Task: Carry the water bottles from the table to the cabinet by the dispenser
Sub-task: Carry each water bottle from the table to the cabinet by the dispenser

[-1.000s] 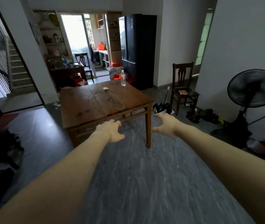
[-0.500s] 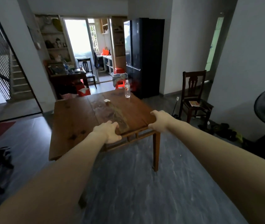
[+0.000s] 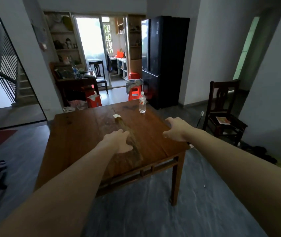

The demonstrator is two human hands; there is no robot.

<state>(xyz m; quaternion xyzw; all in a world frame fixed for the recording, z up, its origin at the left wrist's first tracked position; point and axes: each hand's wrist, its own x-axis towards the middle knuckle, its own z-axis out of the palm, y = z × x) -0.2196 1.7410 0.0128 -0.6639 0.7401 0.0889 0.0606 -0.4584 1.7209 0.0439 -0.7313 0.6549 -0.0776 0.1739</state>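
We found one water bottle [image 3: 142, 102] standing upright on the wooden table [image 3: 78, 134], its long axis vertical and its white cap pointing at the ceiling. It was clear plastic with a pale label round the upper body. It stood near the table's far right corner, well apart from both hands.

A small scrap of white paper [image 3: 117, 115] lay flat on the table, nearer than the bottle and to its left. A worn, lighter streak ran along the boards from the scrap toward the near edge.

Our left hand [image 3: 119, 141] was over the middle of the table, palm down, fingers loosely spread and grasping nothing. Our right hand [image 3: 174, 129] was over the table's right edge, fingers gently bent, also released. We could not tell whether either hand touched the wood.

The table was square, brown and scuffed, on a dark grey stone floor [image 3: 204, 202]. Beyond the table's far right corner stood a tall black fridge [image 3: 163, 59], with red plastic stools [image 3: 134, 93] under a grey cloth between. To the right of the table a dark wooden chair [image 3: 223, 106] carried a paper on its seat. Beyond the table's far left were a cluttered side table [image 3: 74, 77], open shelves and a bright glass door [image 3: 90, 36]. A stair with black railings [image 3: 6, 65] rose further left.
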